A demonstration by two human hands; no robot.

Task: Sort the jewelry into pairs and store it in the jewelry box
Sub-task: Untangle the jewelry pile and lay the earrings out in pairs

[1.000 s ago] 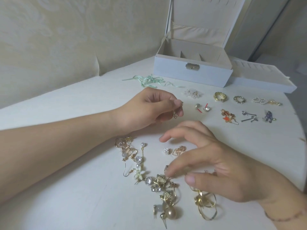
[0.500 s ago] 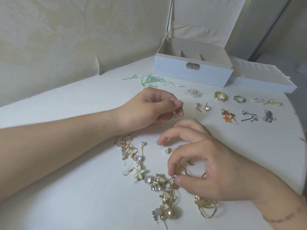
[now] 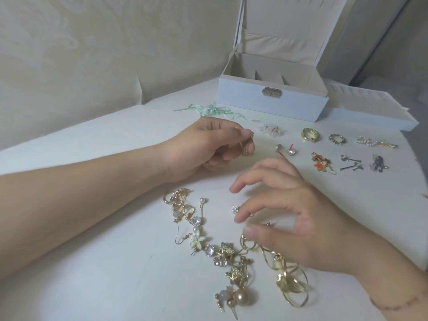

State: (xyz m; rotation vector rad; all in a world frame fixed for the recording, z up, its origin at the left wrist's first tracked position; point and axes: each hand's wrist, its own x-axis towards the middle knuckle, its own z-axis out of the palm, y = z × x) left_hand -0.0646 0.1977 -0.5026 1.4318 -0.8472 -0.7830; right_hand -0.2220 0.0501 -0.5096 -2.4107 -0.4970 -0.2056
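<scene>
Over scattered jewelry [image 3: 222,253], right hand [image 3: 301,218] spread, left hand [image 3: 203,147] pinching gold earring [image 3: 246,151], no legible writing

**Materials and finish**

Table [image 3: 115,140]: matt white, faintly textured. Jewelry box [image 3: 273,105]: smooth matt white shell, shiny metal clasp [image 3: 272,93], cream cloth lining. Loose pile at the near edge: polished gold-tone metal, faceted clear stones [image 3: 209,250], glossy pearl bead [image 3: 242,298]. Gold ring [image 3: 310,135] near the far edge: shiny, textured. Ribbon [image 3: 208,111]: satiny mint fabric. Wall: matt embossed paper
</scene>
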